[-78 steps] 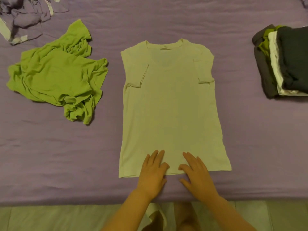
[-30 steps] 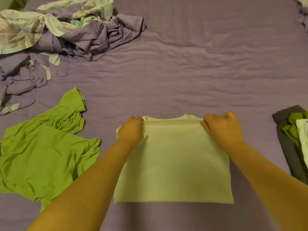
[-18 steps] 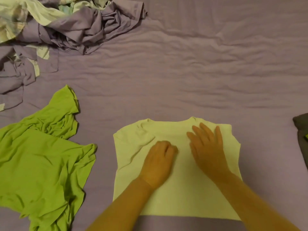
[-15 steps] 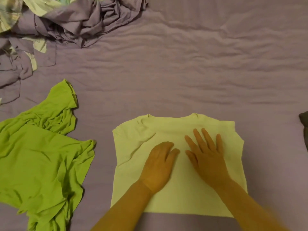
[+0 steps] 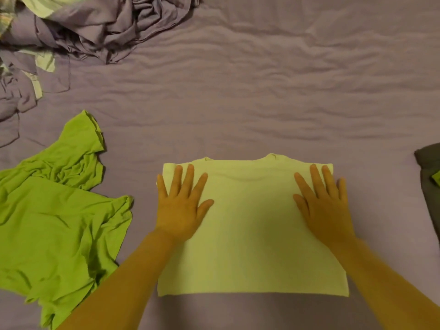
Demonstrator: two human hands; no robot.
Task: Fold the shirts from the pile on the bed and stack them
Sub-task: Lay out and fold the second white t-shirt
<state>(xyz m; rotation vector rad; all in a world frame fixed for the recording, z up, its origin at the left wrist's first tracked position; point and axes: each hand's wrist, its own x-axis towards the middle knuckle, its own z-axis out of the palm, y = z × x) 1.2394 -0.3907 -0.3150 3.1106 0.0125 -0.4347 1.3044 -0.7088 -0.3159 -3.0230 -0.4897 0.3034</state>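
A pale yellow shirt (image 5: 250,234) lies folded in half on the purple bed, its collar at the far edge. My left hand (image 5: 182,206) presses flat on its upper left corner, fingers spread. My right hand (image 5: 325,206) presses flat on its upper right side, fingers straight. A crumpled bright green shirt (image 5: 54,222) lies unfolded to the left. At the right edge of the view a dark corner of the folded stack (image 5: 428,186) shows, with a bit of green in it.
A heap of purple and pale patterned bedding (image 5: 83,27) lies at the far left. The purple sheet (image 5: 262,91) stretches wrinkled beyond the shirt.
The shirt's bottom half was folded up to the collar. My hands then moved from its middle outward to its left and right sides, smoothing it flat.
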